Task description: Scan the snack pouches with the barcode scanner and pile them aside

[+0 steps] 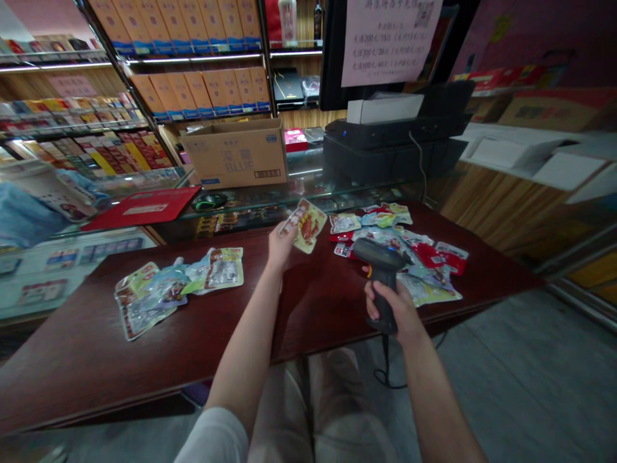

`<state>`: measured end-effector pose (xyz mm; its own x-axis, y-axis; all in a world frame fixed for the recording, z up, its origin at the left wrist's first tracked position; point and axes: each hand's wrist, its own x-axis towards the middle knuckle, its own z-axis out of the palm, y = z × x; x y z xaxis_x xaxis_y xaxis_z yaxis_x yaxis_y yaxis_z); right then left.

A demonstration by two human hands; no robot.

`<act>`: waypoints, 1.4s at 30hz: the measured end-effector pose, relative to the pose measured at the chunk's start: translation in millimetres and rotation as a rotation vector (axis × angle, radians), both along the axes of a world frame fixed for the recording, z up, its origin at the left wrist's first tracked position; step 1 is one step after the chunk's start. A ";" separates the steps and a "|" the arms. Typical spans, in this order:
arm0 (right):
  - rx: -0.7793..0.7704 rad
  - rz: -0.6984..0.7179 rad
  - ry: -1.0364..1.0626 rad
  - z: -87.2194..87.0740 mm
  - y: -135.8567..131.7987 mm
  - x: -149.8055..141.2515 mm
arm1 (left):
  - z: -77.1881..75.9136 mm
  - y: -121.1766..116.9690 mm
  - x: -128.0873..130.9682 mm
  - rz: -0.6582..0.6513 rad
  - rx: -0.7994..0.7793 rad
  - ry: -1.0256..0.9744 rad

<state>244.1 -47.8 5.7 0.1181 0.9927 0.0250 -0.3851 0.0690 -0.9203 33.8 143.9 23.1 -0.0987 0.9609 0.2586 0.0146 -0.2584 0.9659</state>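
Note:
My left hand [283, 244] is closed on the left edge of a yellowish snack packet [308, 226] and holds it up over the dark red table [260, 328]. Wrapped round the handle of a black barcode scanner [383, 257] is my right hand [393, 302]. The scanner's head points left, towards the packet, and its cable hangs below the table edge. Under and behind the scanner lies a heap of snack packets [434, 257], red, blue and yellow. A smaller group of packets [168, 286] lies on the left part of the table.
Behind the table runs a glass counter [308, 183] with a cardboard box [236, 154], a computer mouse [209, 202] and a red folder [144, 207]. A black printer [385, 151] stands at the back right. Shelves of boxed goods [202, 90] line the wall.

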 end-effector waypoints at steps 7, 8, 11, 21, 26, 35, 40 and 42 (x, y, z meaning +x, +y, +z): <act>0.031 0.022 0.016 4.6 14.1 -15.1 | -13.8 3.1 9.3 -0.141 -0.116 -0.382; 0.039 0.037 0.018 5.5 19.0 -17.8 | -14.3 3.3 9.1 -0.146 -0.104 -0.395; 0.062 0.063 0.036 6.8 32.5 -26.5 | -15.3 4.8 6.5 -0.144 -0.054 -0.398; 0.085 0.174 0.135 -6.7 42.1 -33.5 | -1.2 2.6 -4.1 -0.245 -0.258 -0.766; 0.078 0.198 0.180 -11.1 42.4 -31.3 | 9.3 -12.0 -4.4 -0.420 -0.373 -1.058; 0.075 0.208 0.135 -11.1 39.2 -34.3 | 10.7 -26.8 10.1 -0.549 -0.385 -1.152; 0.064 0.206 0.131 -9.0 38.8 -35.2 | 9.2 -22.5 0.5 -0.639 -0.438 -1.004; 0.051 0.216 0.133 -8.2 38.5 -35.4 | 7.9 -21.0 -3.2 -0.626 -0.408 -0.935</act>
<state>208.7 -9.3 -2.5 -0.0908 0.9931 0.0744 -0.5130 0.0174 -0.8582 30.6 122.8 31.0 0.4285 0.9035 0.0006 -0.7559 0.3581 0.5481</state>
